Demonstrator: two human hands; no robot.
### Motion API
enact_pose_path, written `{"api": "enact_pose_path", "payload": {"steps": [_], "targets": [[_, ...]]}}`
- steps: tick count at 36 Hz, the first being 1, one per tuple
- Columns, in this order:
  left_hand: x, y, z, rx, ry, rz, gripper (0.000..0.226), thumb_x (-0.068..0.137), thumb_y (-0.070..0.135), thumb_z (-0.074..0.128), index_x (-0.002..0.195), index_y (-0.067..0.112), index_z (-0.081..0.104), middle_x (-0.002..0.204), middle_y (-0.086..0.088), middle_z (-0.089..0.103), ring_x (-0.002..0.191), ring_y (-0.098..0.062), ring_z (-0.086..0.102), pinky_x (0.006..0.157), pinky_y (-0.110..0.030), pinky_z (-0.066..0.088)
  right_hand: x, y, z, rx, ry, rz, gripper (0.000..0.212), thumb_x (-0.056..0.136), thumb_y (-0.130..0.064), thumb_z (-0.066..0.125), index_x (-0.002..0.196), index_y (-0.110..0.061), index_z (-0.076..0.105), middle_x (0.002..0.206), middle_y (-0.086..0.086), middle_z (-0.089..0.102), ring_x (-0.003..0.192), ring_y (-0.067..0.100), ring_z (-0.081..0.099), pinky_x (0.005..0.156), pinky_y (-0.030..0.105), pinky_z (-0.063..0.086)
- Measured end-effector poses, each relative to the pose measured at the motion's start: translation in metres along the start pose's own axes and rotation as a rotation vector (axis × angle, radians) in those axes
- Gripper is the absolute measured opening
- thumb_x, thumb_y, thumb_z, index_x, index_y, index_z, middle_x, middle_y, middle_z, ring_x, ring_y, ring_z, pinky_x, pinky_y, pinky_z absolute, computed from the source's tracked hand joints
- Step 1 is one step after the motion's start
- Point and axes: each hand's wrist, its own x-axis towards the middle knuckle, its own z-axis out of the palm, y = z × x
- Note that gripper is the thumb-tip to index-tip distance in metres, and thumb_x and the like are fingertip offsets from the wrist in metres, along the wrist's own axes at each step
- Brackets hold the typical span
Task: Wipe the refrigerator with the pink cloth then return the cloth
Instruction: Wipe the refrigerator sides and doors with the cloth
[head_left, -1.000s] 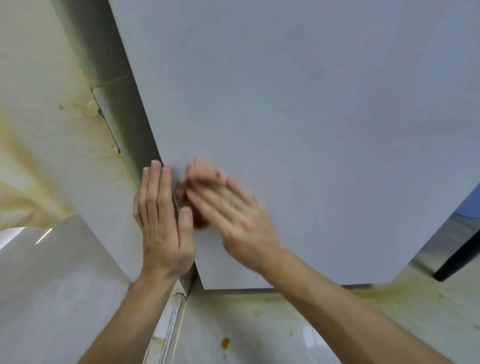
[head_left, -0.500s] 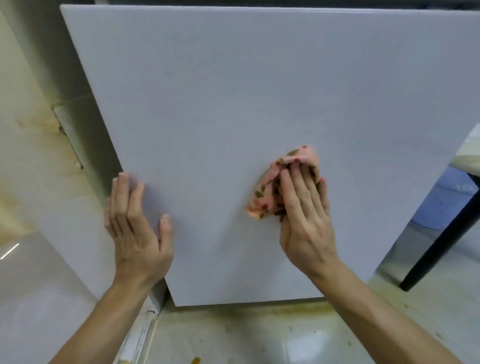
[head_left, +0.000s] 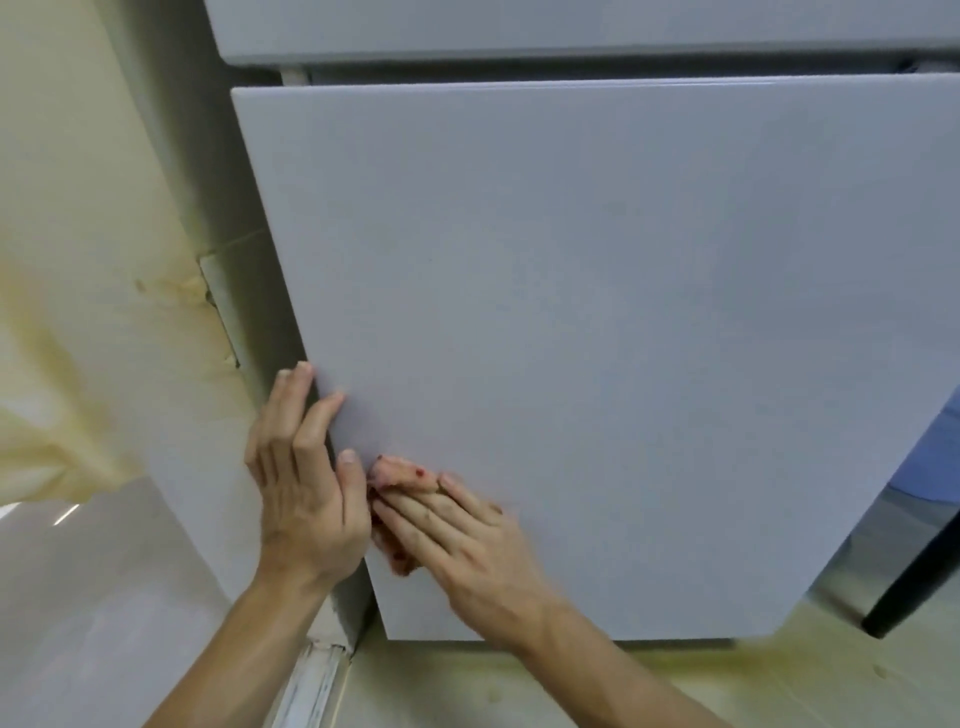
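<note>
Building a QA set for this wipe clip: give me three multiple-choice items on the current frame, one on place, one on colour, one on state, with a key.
1. Where on the refrigerator door is the cloth?
A. top right corner
B. lower left, near the edge
C. centre

2. What colour is the cloth?
A. pink with dark red specks
B. plain blue
C. green

3. What is the left hand doing?
A. holding the cloth
B. hanging clear of the fridge
C. resting open at the door's left edge

Key:
1 B, the cloth lies low on the door beside its left edge.
2 A, pink fabric shows past the fingers.
3 C, its fingers lie on the door edge, while the right hand presses the cloth flat.
</note>
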Motion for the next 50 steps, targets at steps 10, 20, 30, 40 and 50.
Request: {"api": "enact_pose_path", "payload": {"steps": [10, 20, 30, 40, 50], "targets": [[0.008, -0.007, -0.007, 0.007, -0.002, 0.018, 0.049, 0.095, 0.008, 0.049, 0.144, 0.009, 0.044, 0.163, -0.013, 0.035, 0.159, -0.024, 0.021, 0.125, -0.053, 0.022, 0.097, 0.043, -0.094, 0.115, 0.778, 0.606, 0.064, 0.097, 0.015, 0.046, 0.157, 0.008, 0.028, 0.166, 0.025, 0.024, 0.16, 0.031, 0.014, 0.132, 0.05, 0.008], [0.053, -0.057, -0.03, 0.181, 0.068, -0.09, 0.058, 0.107, 0.025, 0.039, 0.162, 0.012, 0.026, 0.171, -0.025, 0.013, 0.159, -0.045, 0.004, 0.127, -0.062, 0.007, 0.141, 0.003, -0.06, 0.12, 0.616, 0.246, 0.051, 0.101, 0.004, 0.041, 0.151, 0.0, 0.051, 0.16, 0.016, 0.044, 0.155, 0.028, 0.036, 0.129, 0.047, 0.024], [0.053, -0.057, -0.041, 0.104, 0.052, -0.092, 0.063, 0.105, 0.014, 0.038, 0.165, 0.008, 0.02, 0.174, -0.011, 0.01, 0.162, -0.03, 0.003, 0.129, -0.056, 0.01, 0.047, -0.002, -0.011, -0.019, 0.178, -0.029, 0.05, 0.109, 0.002, 0.029, 0.155, -0.008, 0.049, 0.165, 0.005, 0.039, 0.157, 0.017, 0.031, 0.13, 0.04, 0.025], [0.088, -0.058, -0.045, 0.106, 0.1, -0.058, 0.069, 0.101, 0.02, 0.047, 0.164, 0.018, 0.02, 0.173, -0.015, 0.009, 0.161, -0.034, 0.005, 0.128, -0.06, 0.009, 0.165, 0.034, -0.108, 0.101, 0.746, 0.401, 0.059, 0.095, 0.015, 0.044, 0.152, 0.003, 0.046, 0.162, 0.021, 0.04, 0.155, 0.033, 0.033, 0.131, 0.046, 0.016], [0.136, -0.038, -0.052, 0.064, 0.186, -0.06, 0.061, 0.106, 0.009, 0.042, 0.165, 0.009, 0.024, 0.171, -0.024, 0.012, 0.16, -0.041, 0.006, 0.13, -0.053, 0.007, 0.185, 0.009, -0.079, 0.122, 0.63, 0.149, 0.04, 0.107, -0.001, 0.045, 0.143, -0.003, 0.061, 0.154, 0.012, 0.055, 0.149, 0.023, 0.046, 0.128, 0.041, 0.027]]}}
